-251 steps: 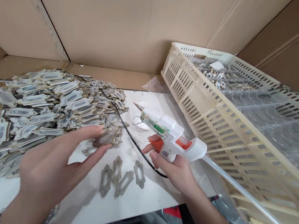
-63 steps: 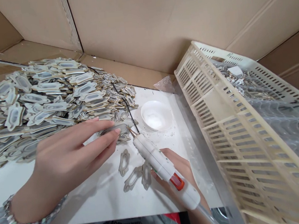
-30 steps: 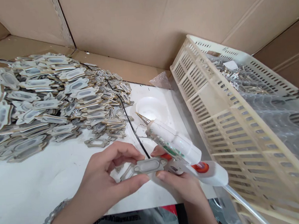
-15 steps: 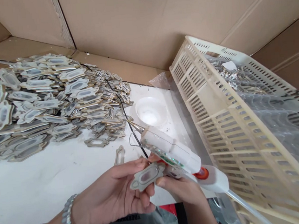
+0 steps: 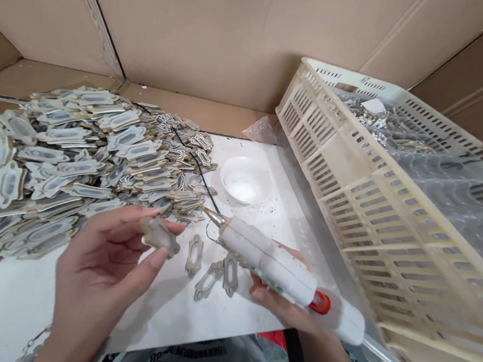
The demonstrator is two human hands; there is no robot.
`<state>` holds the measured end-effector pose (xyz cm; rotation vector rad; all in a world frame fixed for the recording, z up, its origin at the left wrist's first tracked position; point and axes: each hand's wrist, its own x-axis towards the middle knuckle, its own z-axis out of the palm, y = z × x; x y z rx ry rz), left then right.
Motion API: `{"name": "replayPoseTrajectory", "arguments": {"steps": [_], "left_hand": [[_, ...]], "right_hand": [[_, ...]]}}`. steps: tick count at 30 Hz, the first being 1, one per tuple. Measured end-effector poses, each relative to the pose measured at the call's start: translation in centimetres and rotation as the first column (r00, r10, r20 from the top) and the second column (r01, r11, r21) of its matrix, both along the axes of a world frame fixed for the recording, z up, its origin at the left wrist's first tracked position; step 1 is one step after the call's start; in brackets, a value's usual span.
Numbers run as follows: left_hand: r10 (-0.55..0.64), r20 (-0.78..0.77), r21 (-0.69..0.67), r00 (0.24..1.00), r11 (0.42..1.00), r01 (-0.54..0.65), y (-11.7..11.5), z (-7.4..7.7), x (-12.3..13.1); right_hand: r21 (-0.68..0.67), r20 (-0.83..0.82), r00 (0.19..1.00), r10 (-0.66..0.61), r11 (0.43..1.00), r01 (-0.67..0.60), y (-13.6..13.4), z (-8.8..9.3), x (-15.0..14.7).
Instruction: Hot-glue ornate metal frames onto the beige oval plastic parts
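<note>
Between the thumb and fingers of my left hand (image 5: 103, 257) is a small grey frame-shaped plate (image 5: 161, 237), tilted, in front of the heap. My right hand (image 5: 278, 297) is wrapped round a white hot glue gun (image 5: 270, 258), which hides most of its fingers. The gun's metal nozzle (image 5: 214, 215) points up and left, apart from the held plate. Below the nozzle, on the white tabletop (image 5: 161, 319), lie a loose frame plate (image 5: 194, 255) and two more, one (image 5: 208, 281) touching or very near the other (image 5: 230, 274).
A large heap of similar frame plates (image 5: 66, 135) covers the back left. A white round dish (image 5: 243, 179) stands behind the glue gun. To the right, a cream plastic crate (image 5: 342, 165) holds clear wavy plastic (image 5: 438, 179) and metallic pieces. Cardboard walls (image 5: 211, 41) rise behind.
My left hand has moved left and up, away from the right hand, with a frame plate. The glue gun has shifted slightly left and down. Loose plates previously behind my hands now show.
</note>
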<state>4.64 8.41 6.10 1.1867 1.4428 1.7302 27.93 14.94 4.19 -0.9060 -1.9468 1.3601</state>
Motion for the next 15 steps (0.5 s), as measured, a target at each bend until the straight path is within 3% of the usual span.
{"name": "replayPoseTrajectory", "arguments": {"steps": [2,5,15], "left_hand": [[0.121,-0.086,0.075,0.989,0.991,-0.115,-0.1,0.2,-0.1],[0.198,-0.155,0.09,0.968,0.978,-0.186,-0.3,0.5,0.0],[0.259,-0.163,0.056,0.952,0.966,-0.253,-0.8,0.4,0.6]], "right_hand": [[0.068,-0.03,0.998,0.062,0.996,-0.06,0.0,-0.3,0.1],[0.149,-0.048,0.989,0.142,0.98,-0.133,0.2,-0.7,0.0],[0.13,-0.051,0.979,0.2,0.973,-0.192,0.3,-1.3,-0.3]]}}
